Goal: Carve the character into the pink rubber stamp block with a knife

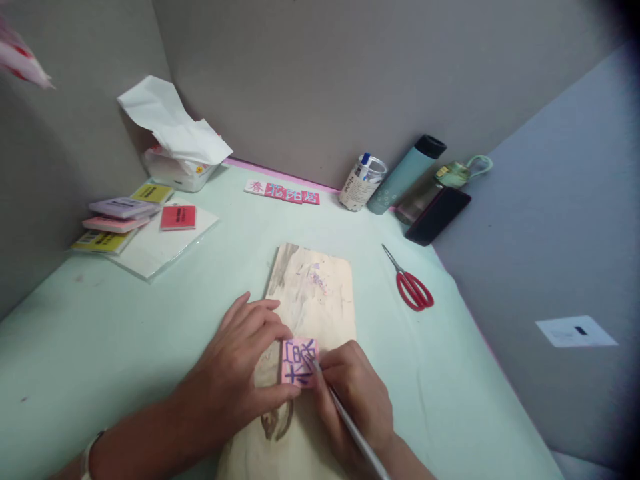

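A small pink square rubber block (pixel 299 363) with purple character strokes lies on a worn wooden board (pixel 333 320). My left hand (pixel 240 363) grips its left side, with the thumb at the lower edge and the index finger at the upper corner. In my right hand (pixel 357 393) is a slim silver carving knife (pixel 350 423). Its tip meets the block's right part, and its shaft slants down to the lower right. The right fingers hide the block's right edge. Purple shavings (pixel 317 279) are scattered on the board beyond the block.
Red-handled scissors (pixel 414 290) lie to the right. Along the back stand a tin can (pixel 357 187), a teal bottle (pixel 405 177), another bottle (pixel 423 193) and a phone (pixel 439 215). Carved tiles (pixel 285 192) form a row. Packaged blocks (pixel 120 208) and a tissue pack (pixel 180 170) sit left.
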Demonstrator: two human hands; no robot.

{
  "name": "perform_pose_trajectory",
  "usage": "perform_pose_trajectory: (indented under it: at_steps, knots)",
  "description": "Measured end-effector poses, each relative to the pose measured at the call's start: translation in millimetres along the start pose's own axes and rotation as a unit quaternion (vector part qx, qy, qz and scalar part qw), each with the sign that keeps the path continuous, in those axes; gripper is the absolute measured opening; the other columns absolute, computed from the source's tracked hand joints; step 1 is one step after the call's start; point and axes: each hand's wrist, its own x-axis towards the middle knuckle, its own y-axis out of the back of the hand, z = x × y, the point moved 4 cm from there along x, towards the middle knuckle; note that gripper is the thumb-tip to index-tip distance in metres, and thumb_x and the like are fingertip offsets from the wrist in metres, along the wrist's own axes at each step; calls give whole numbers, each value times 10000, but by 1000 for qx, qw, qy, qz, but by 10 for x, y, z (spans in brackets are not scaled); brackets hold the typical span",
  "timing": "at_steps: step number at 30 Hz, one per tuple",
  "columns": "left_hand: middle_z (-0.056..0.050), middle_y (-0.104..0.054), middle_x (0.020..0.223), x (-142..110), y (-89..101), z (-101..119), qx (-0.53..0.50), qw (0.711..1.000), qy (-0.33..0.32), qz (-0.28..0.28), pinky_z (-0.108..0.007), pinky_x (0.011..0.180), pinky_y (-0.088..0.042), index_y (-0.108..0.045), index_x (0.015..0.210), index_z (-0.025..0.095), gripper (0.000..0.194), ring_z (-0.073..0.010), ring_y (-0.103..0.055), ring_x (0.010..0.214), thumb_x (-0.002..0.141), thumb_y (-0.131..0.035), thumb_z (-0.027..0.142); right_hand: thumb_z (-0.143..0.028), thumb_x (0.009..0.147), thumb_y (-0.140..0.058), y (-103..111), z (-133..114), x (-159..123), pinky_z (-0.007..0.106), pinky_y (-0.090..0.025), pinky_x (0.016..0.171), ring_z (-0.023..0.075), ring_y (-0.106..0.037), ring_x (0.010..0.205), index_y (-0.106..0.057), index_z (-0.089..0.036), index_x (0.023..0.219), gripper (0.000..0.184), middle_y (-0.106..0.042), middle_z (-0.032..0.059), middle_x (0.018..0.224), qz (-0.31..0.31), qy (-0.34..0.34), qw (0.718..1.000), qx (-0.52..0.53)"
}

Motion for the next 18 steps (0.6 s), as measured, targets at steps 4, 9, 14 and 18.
perform_pose_trajectory:
  at_steps: [4, 9, 14, 18]
  knots:
    - [-33, -639, 1055, -9, -9, -14, -1, 1000, 1, -2, -567, 1197, -228, -568, 1072, 241, 388, -314, -524, 1289, 767, -808, 225, 20, 874, -522, 14, -55, 61, 276, -434, 531, 155, -542, 622, -523, -209, 815, 236, -601, 24, 717, -49, -29, 995, 83]
    - [-38, -647, 1071, -19, -10, -19, 2, 1000, 3, 1, -568, 1199, -236, -569, 1071, 241, 382, -319, -528, 1291, 767, -801, 227, 50, 834, -513, -10, -76, 75, 273, -409, 517, 150, -534, 595, -500, -208, 818, 259, -603, 23, 716, -50, -2, 997, 66]
    - [-35, -649, 1072, -28, -4, -12, 3, 1000, 5, -7, -565, 1203, -239, -568, 1076, 242, 370, -316, -528, 1295, 777, -784, 213, 4, 877, -497, -53, -62, 69, 271, -377, 501, 148, -520, 577, -489, -212, 807, 227, -581, 19, 697, -41, 16, 998, 49]
    - [-36, -643, 1072, -34, -2, -11, 2, 1000, 1, -4, -573, 1198, -241, -561, 1081, 243, 372, -316, -526, 1294, 785, -784, 215, -3, 886, -494, -75, -58, 66, 264, -371, 492, 143, -509, 567, -472, -220, 795, 236, -569, 6, 678, -43, 17, 998, 31]
